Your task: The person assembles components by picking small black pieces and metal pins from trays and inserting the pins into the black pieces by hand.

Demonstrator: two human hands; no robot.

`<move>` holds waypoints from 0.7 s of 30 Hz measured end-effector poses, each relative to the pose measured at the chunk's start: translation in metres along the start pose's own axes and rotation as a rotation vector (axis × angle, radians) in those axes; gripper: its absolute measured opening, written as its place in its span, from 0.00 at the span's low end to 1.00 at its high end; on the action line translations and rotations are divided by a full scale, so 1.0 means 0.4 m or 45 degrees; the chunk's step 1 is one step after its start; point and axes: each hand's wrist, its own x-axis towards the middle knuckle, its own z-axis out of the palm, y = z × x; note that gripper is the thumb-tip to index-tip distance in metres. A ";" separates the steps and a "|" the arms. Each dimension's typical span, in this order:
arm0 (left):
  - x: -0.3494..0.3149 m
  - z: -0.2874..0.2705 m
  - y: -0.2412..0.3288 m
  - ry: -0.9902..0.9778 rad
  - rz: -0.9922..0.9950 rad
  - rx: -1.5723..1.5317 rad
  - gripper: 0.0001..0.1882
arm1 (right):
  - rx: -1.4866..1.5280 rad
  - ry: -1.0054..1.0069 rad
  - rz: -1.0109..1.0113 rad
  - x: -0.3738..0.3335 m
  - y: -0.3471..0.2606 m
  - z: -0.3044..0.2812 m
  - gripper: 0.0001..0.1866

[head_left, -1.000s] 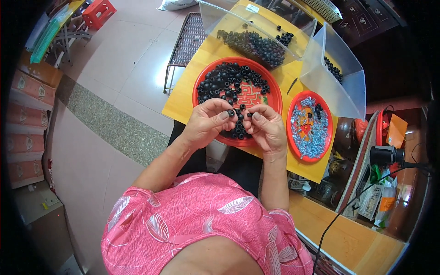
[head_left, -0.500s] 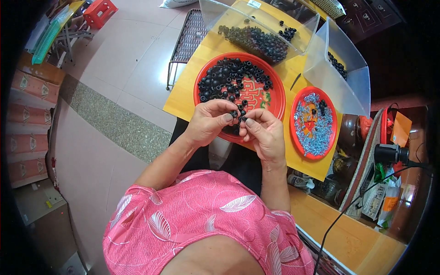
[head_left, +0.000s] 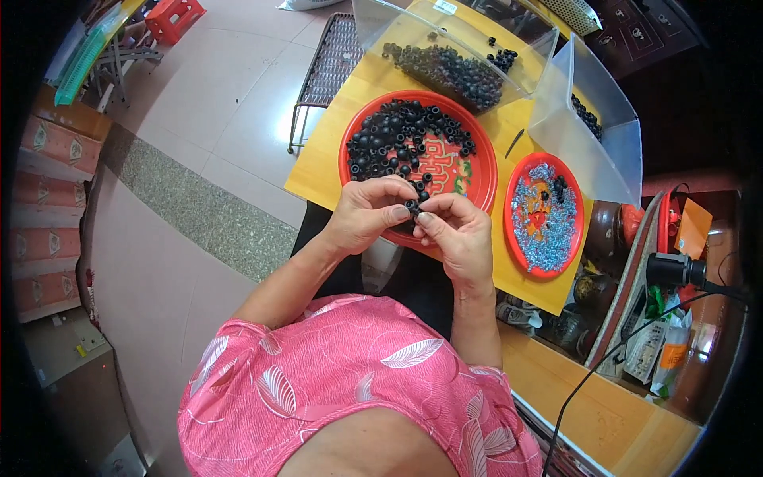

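A small black ring (head_left: 412,206) sits pinched between the fingertips of both hands, held in the air just above the near rim of the large red tray (head_left: 483,163). The left hand (head_left: 367,213) curls in from the left with thumb and forefinger closed narrow on the piece; the right hand (head_left: 455,233) meets it from the right, its thumb and forefinger also closed tight on the same piece. Whether a second, smaller part is caught between them is too small to tell.

Just beyond the hands, the large red tray holds a heap of black rings (head_left: 397,139) piled toward its far left half, with bare patterned red showing on its right side. To the right of it, near but apart, a smaller red tray (head_left: 574,208) carries a spread of small silvery-blue pieces (head_left: 540,226) and a few black ones. Both trays rest on a yellow table top (head_left: 318,167). Farther off stand two clear plastic bins (head_left: 445,48), each with more black rings inside.

Work this fine seems best done with the wrists kept close together and the piece held low over the tray, so that a slip drops it among the heap and not onto the tiled floor (head_left: 199,127) at the left. A light, steady pinch should serve better than a hard squeeze.
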 end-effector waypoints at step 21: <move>0.002 -0.004 -0.001 -0.005 0.057 0.196 0.09 | -0.279 0.026 -0.258 0.003 0.000 0.010 0.05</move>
